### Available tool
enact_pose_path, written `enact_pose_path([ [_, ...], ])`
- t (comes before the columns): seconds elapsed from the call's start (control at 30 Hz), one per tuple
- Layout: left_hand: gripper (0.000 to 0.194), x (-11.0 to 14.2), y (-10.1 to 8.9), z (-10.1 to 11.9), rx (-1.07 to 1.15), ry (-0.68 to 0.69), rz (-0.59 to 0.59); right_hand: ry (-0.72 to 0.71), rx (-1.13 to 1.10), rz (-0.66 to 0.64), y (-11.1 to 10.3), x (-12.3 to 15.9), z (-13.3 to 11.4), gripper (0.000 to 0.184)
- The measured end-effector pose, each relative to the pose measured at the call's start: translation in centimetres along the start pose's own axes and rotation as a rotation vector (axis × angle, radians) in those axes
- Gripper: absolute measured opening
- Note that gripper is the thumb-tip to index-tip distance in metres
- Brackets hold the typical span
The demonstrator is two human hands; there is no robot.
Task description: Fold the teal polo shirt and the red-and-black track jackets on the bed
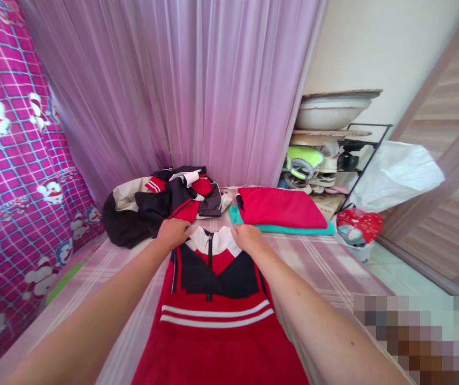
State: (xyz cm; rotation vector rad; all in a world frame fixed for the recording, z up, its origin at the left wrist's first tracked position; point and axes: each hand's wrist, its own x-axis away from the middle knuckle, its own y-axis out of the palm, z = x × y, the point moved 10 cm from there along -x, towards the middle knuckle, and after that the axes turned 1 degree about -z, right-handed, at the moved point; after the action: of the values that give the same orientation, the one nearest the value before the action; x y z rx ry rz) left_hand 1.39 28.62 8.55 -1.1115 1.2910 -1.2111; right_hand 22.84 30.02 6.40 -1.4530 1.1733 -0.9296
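Observation:
A red and black zip-neck garment (pixel 221 310) lies flat on the bed, its white collar (pixel 227 238) at the far end. Two white stripes cross its red lower part. My left hand (pixel 173 233) is closed on the left side of it, beside the collar. On the other side, the fingers of my right hand (pixel 246 236) pinch the right edge of the collar. A loose heap of black, red and beige clothes (pixel 165 200) lies just beyond my left hand. Past my right hand is a folded red garment (pixel 281 207) on a folded teal one (pixel 293 229).
The bed has a plaid sheet (pixel 313 256). Purple curtains (pixel 197 96) hang behind it, and a pink cartoon-print cloth (pixel 16 144) hangs at left. To the right stand a shoe rack (pixel 368 168) topped by a basin (pixel 329 113), plus a white plastic bag (pixel 394 171).

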Motion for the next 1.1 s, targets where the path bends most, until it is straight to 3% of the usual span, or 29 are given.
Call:
enact_pose_path([
  [0.17,0.038,-2.8,4.2,0.1,0.026,-0.064,-0.183,0.151,-0.020,-0.044,2.9,-2.4,1.1,0.049],
  [0.3,0.033,-3.2,5.6,-0.1,0.039,-0.072,-0.222,0.037,-0.071,0.044,3.5,-2.8,0.8,0.032],
  [0.43,0.034,-3.0,5.2,-0.8,0.095,-0.086,-0.179,0.037,-0.182,0.152,3.1,-2.4,1.5,0.029],
  [0.53,0.037,-2.8,4.0,-1.3,0.231,-0.098,-0.065,0.083,-0.238,0.179,3.5,-2.1,2.0,0.037],
  [0.63,0.044,-2.6,3.6,-1.2,0.359,-0.040,-0.012,0.036,-0.317,0.201,3.7,-2.1,1.6,0.046],
  [0.8,0.048,-1.9,2.7,-1.5,0.480,-0.019,0.107,-0.018,-0.446,0.280,2.1,-2.2,1.7,0.032],
  [0.93,0.047,-1.1,2.2,-0.6,0.233,-0.063,0.233,0.034,-0.276,0.328,1.1,-2.3,2.0,0.029],
  [1.03,0.046,-1.5,4.1,0.7,0.010,-0.070,0.125,0.068,-0.107,0.175,3.1,-2.9,1.9,0.029],
  [1.1,0.045,-1.7,5.1,0.7,-0.026,-0.089,0.045,0.070,-0.042,0.095,4.2,-3.0,1.9,0.030],
])
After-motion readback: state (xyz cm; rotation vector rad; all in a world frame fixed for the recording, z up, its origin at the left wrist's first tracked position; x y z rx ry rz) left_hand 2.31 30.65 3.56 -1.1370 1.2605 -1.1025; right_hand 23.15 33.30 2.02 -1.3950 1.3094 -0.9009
